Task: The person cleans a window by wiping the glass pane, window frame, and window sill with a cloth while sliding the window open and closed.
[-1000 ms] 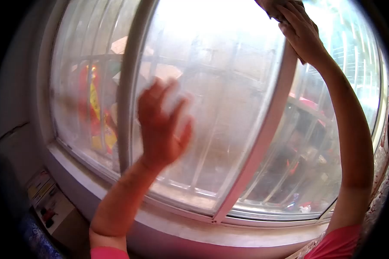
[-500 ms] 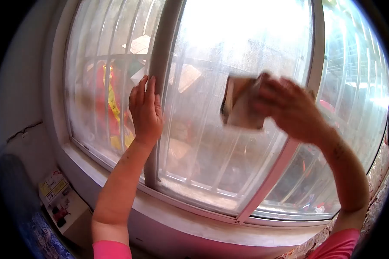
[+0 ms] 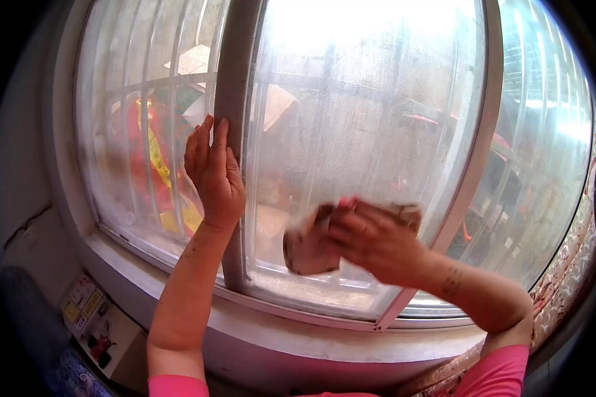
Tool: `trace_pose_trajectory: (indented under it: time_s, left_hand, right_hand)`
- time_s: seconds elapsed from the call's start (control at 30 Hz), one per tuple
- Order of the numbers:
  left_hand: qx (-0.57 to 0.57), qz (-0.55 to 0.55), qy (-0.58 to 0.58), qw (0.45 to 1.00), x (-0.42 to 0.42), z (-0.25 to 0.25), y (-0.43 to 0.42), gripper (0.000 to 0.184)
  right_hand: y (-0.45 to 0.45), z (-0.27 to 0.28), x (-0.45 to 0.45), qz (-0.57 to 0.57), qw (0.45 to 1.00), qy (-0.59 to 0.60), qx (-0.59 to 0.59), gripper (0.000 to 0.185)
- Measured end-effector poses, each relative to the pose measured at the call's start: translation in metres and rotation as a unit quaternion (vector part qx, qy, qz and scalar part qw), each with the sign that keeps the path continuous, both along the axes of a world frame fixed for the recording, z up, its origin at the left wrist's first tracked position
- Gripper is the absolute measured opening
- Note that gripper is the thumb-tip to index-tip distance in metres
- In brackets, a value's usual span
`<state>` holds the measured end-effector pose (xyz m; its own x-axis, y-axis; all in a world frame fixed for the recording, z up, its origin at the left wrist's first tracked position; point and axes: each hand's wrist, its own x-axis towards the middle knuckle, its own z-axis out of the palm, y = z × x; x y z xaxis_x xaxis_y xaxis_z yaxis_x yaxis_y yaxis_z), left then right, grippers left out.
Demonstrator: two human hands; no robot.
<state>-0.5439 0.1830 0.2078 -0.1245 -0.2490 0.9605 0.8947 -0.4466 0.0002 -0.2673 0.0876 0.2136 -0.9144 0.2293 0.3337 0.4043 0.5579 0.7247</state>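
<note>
My right hand [image 3: 380,241] presses a brown and pinkish cloth [image 3: 314,248] to the lower part of the middle window pane [image 3: 364,145]. The cloth hangs out past my fingertips on the left and also shows above the hand. Some blur covers the cloth and fingers. My left hand [image 3: 215,175] rests with its fingers stretched upward against the window's left upright frame bar [image 3: 235,79], holding nothing. Wet-looking streaks and haze mark the middle glass.
Beneath the window runs a pale sill [image 3: 351,345]. Behind the glass are white bars and a red and yellow item [image 3: 153,149]. A box with small things [image 3: 102,334] stands at lower left. Patterned curtain cloth [image 3: 562,278] hangs at the right edge.
My right hand has moved down and to the left across the middle pane with the cloth. My left hand stays at the frame bar. The view has shifted slightly.
</note>
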Motion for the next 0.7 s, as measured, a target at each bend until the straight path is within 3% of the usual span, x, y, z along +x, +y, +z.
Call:
trace_pose_trajectory:
  time_s: [0.1, 0.2, 0.23, 0.27, 0.33, 0.4, 0.43, 0.47, 0.5, 0.53, 0.63, 0.7]
  left_hand:
    - [-0.004, -0.012, -0.003, 1.000, -0.001, -0.001, 0.001, 0.036]
    - [0.000, -0.018, -0.002, 1.000, -0.002, -0.003, 0.002, 0.036]
    - [0.003, -0.019, -0.002, 1.000, -0.001, -0.003, 0.002, 0.036]
    - [0.003, -0.024, 0.001, 1.000, 0.000, -0.003, 0.002, 0.036]
    - [0.004, -0.026, 0.005, 1.000, -0.002, -0.003, 0.002, 0.036]
    - [0.005, -0.025, 0.002, 1.000, -0.001, -0.003, 0.001, 0.036]
    - [0.006, -0.026, 0.000, 1.000, 0.000, -0.002, 0.001, 0.036]
    - [0.008, -0.026, 0.003, 1.000, 0.000, -0.002, 0.001, 0.036]
    - [0.014, -0.038, -0.001, 0.999, 0.000, -0.001, 0.000, 0.036]
    - [0.021, -0.050, -0.005, 0.999, 0.000, -0.001, 0.001, 0.036]
    - [0.037, -0.074, -0.019, 0.996, -0.001, -0.001, 0.004, 0.037]
    - [0.038, -0.106, -0.033, 0.993, -0.001, -0.001, 0.003, 0.037]
  right_hand:
    - [-0.002, -0.019, 0.002, 0.013, 0.996, -0.089, 0.001, 0.041]
    - [-0.015, 0.019, -0.014, -0.057, 0.978, -0.196, 0.037, 0.038]
    - [-0.011, 0.031, -0.014, -0.053, 0.983, -0.164, 0.062, 0.040]
    - [-0.008, 0.048, -0.010, -0.031, 0.998, -0.031, 0.033, 0.039]
    - [0.018, 0.093, 0.006, -0.027, 0.981, 0.090, 0.170, 0.028]
    - [0.014, 0.153, -0.007, 0.016, 0.956, 0.184, 0.230, 0.026]
    - [0.017, 0.182, -0.005, 0.129, 0.923, 0.125, 0.339, 0.029]
    - [0.035, 0.205, -0.001, 0.138, 0.919, 0.162, 0.333, 0.031]
    - [0.051, 0.231, 0.009, 0.084, 0.907, 0.179, 0.372, 0.048]
    - [0.011, 0.234, -0.028, 0.160, 0.938, 0.202, 0.232, 0.039]
    - [0.043, 0.227, -0.068, 0.057, 0.822, 0.303, 0.478, 0.042]
    - [0.049, 0.200, -0.090, 0.095, 0.852, 0.264, 0.442, 0.038]
